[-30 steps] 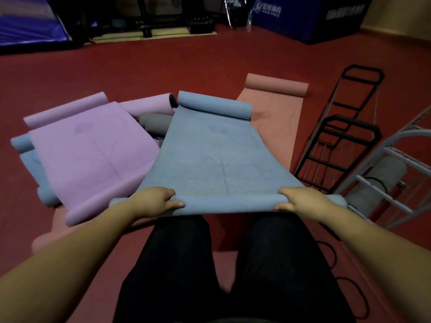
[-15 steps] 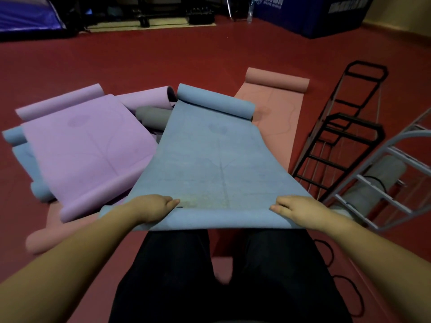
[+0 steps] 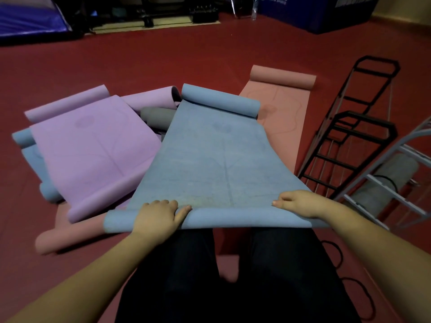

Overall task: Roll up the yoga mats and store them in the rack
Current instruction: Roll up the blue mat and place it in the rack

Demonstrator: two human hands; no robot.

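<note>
At 6 o'clock, over our lap — left hand (image 3: 155,216) and right hand (image 3: 300,203) both curl over and grip the blue mat (image 3: 210,159) at its rolled near edge.

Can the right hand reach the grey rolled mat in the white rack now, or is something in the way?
Probably not directly: the right hand grips the blue mat, and the white rack bars cross over the grey rolled mat.

Gym: red sports floor (image 3: 140,66), yoga mats (image 3: 210,164), blue crash pads (image 3: 314,12).
</note>
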